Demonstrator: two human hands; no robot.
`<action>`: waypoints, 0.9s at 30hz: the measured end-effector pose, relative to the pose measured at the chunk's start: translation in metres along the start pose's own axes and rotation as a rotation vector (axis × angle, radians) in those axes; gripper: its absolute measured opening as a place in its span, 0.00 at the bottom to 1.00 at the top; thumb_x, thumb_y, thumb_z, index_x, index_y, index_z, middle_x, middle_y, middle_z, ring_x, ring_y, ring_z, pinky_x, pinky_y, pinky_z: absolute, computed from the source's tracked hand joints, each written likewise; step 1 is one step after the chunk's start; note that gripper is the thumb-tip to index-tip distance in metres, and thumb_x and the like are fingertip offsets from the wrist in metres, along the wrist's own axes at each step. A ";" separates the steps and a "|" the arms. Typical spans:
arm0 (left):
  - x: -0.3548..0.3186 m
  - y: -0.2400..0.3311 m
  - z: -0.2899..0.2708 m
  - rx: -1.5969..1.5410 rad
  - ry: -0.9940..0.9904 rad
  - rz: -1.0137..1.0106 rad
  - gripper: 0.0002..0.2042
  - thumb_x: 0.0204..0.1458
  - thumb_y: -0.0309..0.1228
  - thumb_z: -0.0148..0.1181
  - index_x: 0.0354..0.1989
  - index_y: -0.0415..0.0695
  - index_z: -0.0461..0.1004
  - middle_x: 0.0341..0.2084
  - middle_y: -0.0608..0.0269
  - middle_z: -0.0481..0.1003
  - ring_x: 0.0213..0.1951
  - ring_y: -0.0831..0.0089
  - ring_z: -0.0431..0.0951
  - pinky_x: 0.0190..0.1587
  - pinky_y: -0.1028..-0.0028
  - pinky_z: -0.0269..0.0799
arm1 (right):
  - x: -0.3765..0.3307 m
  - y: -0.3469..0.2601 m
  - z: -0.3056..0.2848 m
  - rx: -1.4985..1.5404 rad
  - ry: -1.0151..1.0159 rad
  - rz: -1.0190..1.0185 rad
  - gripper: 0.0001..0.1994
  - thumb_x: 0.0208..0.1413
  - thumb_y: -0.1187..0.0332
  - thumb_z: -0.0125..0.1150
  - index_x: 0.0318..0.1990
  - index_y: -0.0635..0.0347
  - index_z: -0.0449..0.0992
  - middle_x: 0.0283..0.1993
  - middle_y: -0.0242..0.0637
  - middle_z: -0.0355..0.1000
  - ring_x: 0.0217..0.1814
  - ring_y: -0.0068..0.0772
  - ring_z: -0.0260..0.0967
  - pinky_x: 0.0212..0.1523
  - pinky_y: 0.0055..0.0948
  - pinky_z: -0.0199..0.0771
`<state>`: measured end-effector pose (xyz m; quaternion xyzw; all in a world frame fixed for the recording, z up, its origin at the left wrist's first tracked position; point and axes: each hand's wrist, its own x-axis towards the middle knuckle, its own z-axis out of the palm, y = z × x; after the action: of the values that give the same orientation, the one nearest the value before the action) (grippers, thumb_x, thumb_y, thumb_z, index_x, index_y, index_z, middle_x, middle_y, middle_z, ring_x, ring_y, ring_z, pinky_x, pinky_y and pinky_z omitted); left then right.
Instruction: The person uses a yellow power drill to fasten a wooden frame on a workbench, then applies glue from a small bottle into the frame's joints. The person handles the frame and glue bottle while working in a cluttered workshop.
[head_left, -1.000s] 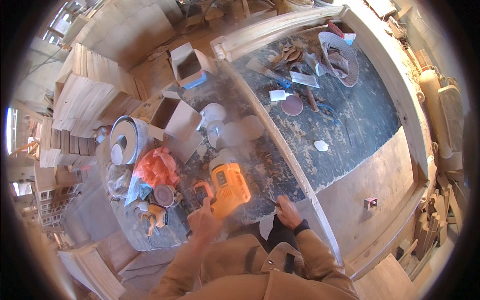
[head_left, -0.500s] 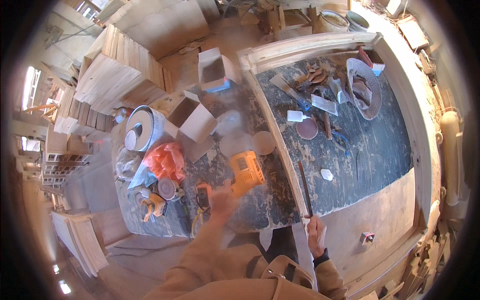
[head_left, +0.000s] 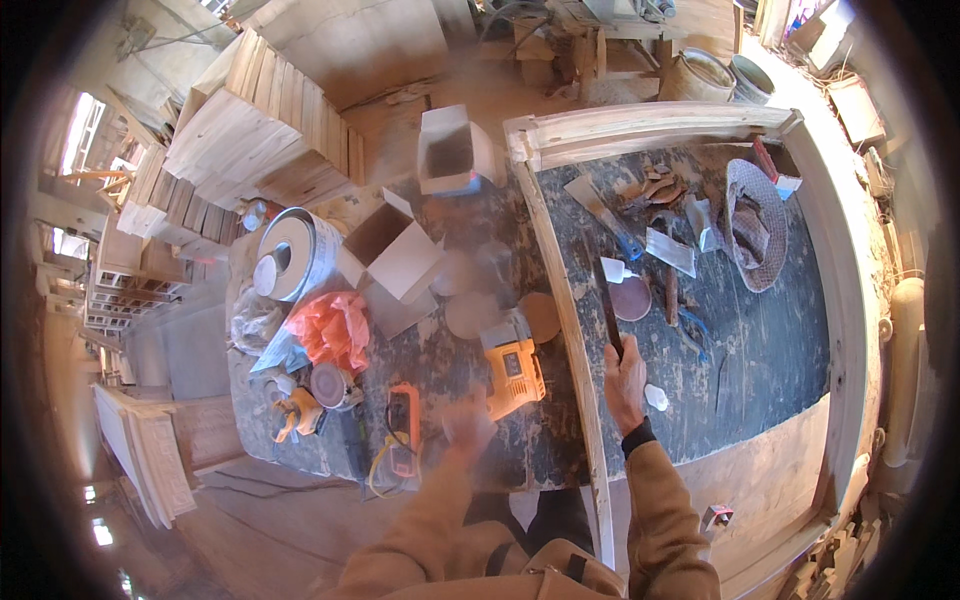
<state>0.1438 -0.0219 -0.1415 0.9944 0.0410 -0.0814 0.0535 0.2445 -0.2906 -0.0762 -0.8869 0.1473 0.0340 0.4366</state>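
My right hand (head_left: 625,385) is closed round the lower end of a long, dark, flat, file-like bar (head_left: 610,315). The bar points away from me, just right of the wooden frame's left rail (head_left: 562,270). My left hand (head_left: 468,428) looks blurred at the near end of a yellow-orange power tool (head_left: 516,376), which lies on the dark worn tabletop (head_left: 440,360). Whether its fingers grip the tool cannot be made out. Left of that hand is an orange-edged tool (head_left: 403,430) with a yellow cord. A white bottle (head_left: 615,270) and a round sanding disc (head_left: 630,298) lie beside the bar.
Inside the frame lie a wide-brimmed hat (head_left: 755,225), a scraper (head_left: 605,218) and a small white piece (head_left: 656,397). Open cardboard boxes (head_left: 395,250), a red plastic bag (head_left: 330,330), a large roll (head_left: 295,255) and another yellow tool (head_left: 297,415) occupy the left. Wooden panels (head_left: 260,130) stand stacked behind.
My right hand has moved forward over the tabletop with the dark bar, away from me. The view has shifted a little; my left hand stays beside the yellow-orange power tool.
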 end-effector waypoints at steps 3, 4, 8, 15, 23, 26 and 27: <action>0.003 -0.001 0.010 -0.107 -0.023 -0.006 0.27 0.39 0.30 0.68 0.52 0.48 0.70 0.26 0.60 0.78 0.28 0.55 0.81 0.34 0.54 0.73 | 0.030 -0.002 0.013 0.020 -0.070 -0.046 0.09 0.63 0.67 0.54 0.47 0.59 0.69 0.36 0.56 0.76 0.42 0.64 0.73 0.39 0.56 0.68; 0.005 -0.002 0.011 -0.139 -0.024 -0.023 0.27 0.39 0.30 0.68 0.52 0.48 0.70 0.26 0.60 0.78 0.29 0.54 0.81 0.34 0.53 0.73 | 0.037 -0.003 0.017 -0.008 -0.081 -0.019 0.13 0.63 0.69 0.53 0.54 0.55 0.70 0.41 0.56 0.77 0.46 0.64 0.74 0.42 0.55 0.70; 0.010 -0.001 0.004 -0.261 -0.089 -0.104 0.27 0.38 0.28 0.67 0.52 0.48 0.70 0.33 0.56 0.79 0.36 0.52 0.81 0.38 0.53 0.73 | 0.060 -0.011 0.029 0.062 -0.052 -0.165 0.22 0.63 0.73 0.52 0.65 0.50 0.66 0.47 0.59 0.77 0.51 0.66 0.73 0.46 0.54 0.71; 0.017 0.015 -0.027 -0.319 -0.098 -0.125 0.28 0.43 0.28 0.63 0.56 0.42 0.66 0.52 0.46 0.70 0.55 0.47 0.70 0.53 0.51 0.67 | 0.074 -0.017 0.041 0.102 -0.116 -0.176 0.29 0.63 0.75 0.50 0.71 0.43 0.61 0.46 0.65 0.74 0.49 0.68 0.73 0.48 0.52 0.71; 0.053 0.106 -0.034 -0.607 0.278 0.273 0.37 0.55 0.43 0.63 0.66 0.31 0.57 0.58 0.36 0.65 0.61 0.39 0.64 0.64 0.47 0.57 | 0.085 -0.029 0.029 0.000 -0.186 -0.094 0.32 0.60 0.78 0.50 0.72 0.39 0.60 0.29 0.63 0.71 0.31 0.64 0.73 0.34 0.50 0.69; 0.106 0.163 -0.019 -0.628 0.251 0.053 0.42 0.50 0.37 0.66 0.69 0.31 0.50 0.61 0.34 0.60 0.61 0.38 0.62 0.62 0.49 0.61 | 0.090 -0.032 0.020 -0.056 -0.189 -0.118 0.33 0.58 0.79 0.52 0.72 0.40 0.62 0.25 0.60 0.70 0.28 0.60 0.73 0.31 0.51 0.68; 0.118 0.174 -0.013 -0.588 0.261 -0.016 0.42 0.51 0.37 0.65 0.69 0.31 0.49 0.60 0.33 0.60 0.60 0.37 0.63 0.61 0.49 0.63 | 0.092 -0.033 0.019 -0.094 -0.185 -0.147 0.34 0.58 0.78 0.52 0.72 0.40 0.61 0.25 0.60 0.70 0.28 0.59 0.73 0.31 0.52 0.68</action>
<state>0.2780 -0.1844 -0.1308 0.9380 0.0771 0.0617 0.3323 0.3432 -0.2780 -0.0803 -0.9078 0.0392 0.0902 0.4078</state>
